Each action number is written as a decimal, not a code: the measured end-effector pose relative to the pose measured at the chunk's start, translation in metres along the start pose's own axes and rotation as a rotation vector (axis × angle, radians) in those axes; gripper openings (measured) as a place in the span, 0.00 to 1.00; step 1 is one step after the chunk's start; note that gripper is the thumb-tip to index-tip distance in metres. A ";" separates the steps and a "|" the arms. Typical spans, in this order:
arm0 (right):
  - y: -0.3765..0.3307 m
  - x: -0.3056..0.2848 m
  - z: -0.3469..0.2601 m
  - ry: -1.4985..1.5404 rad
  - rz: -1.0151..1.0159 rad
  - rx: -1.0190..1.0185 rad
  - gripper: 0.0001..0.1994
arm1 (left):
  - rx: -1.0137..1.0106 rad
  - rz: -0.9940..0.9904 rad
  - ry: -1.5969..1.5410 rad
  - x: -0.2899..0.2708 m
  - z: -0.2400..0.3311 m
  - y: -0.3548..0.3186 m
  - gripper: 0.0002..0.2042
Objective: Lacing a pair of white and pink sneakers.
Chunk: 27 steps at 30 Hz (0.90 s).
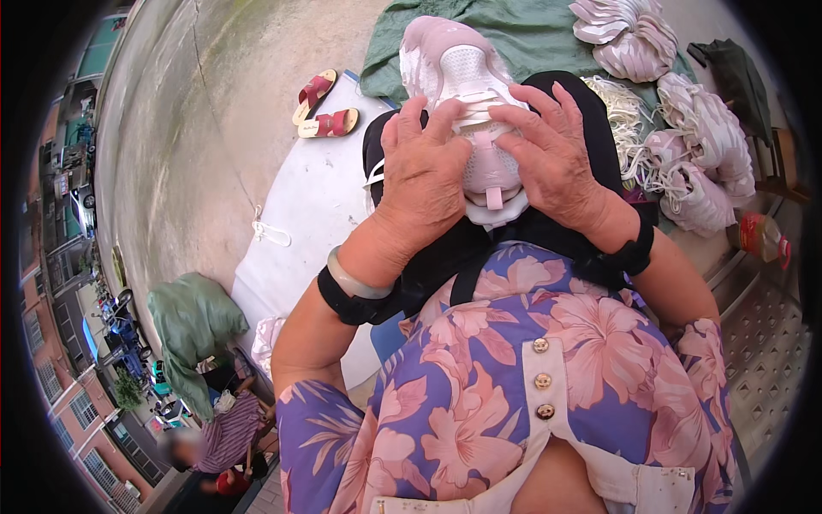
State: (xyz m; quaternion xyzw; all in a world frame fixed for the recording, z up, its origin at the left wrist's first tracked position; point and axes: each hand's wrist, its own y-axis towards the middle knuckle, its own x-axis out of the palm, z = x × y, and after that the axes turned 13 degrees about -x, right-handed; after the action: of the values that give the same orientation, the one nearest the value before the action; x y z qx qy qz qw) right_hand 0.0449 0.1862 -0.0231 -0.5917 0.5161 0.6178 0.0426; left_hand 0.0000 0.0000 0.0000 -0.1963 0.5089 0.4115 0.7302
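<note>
Head view: outdoors, concrete ground point(214, 103), white sheet point(300, 214), green tarp point(514, 34). Left hand point(424, 176) and right hand point(552, 154) both clasp pink-white shoe upper point(467, 77) over the lap. Similar uppers piled point(693, 146) right; red sandals point(321, 107) nearby.

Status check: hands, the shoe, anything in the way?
Left hand and right hand both grip pink-and-white mesh shoe upper on lap. White laces lie beside; nothing blocking.

one labelled package noted: a plastic bottle point(761, 236) lying at the right edge, on the ground beside a metal grating, amber-coloured contents, with a red and yellow label wrapped around its body and a red end. label print too small to tell. no signs or screens observed elsewhere.
</note>
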 end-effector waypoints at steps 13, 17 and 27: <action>0.002 -0.001 0.001 -0.026 -0.013 -0.017 0.06 | 0.011 0.045 0.131 -0.001 0.008 0.003 0.07; 0.002 0.000 0.001 -0.036 -0.008 -0.015 0.06 | 0.012 0.035 0.121 -0.002 0.007 0.004 0.07; 0.003 0.002 0.000 -0.037 -0.005 -0.014 0.06 | -0.052 -0.038 -0.064 -0.006 0.001 0.002 0.05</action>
State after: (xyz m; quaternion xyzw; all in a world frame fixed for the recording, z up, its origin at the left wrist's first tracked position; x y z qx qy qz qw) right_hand 0.0429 0.1838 -0.0225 -0.5817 0.5093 0.6323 0.0497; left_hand -0.0018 0.0001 0.0060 -0.2118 0.4706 0.4168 0.7483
